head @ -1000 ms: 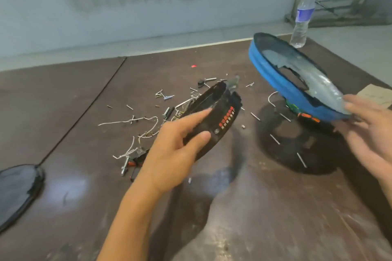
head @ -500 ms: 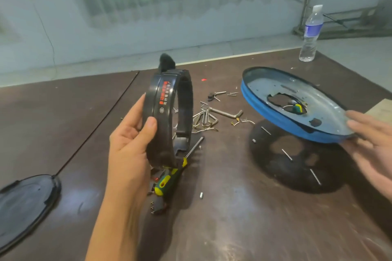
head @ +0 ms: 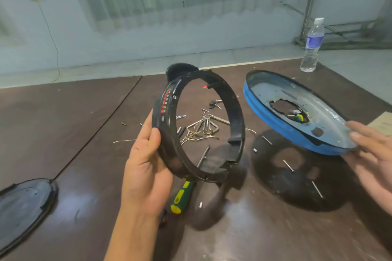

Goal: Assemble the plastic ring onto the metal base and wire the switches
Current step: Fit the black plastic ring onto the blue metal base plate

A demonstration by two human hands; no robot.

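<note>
Above table [head: 63, 133]: left hand [head: 146, 167] grips ring [head: 163, 125] upright; right hand [head: 373, 154] holds base [head: 331, 116] tilted.

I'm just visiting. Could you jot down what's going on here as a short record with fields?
Left hand: grips the black plastic ring, held up above the table
Right hand: holds the tilted blue metal base by its rim
Ring and base: apart, not yet joined
On table: screwdriver, loose screws, bent wire parts, black lid, water bottle
</note>
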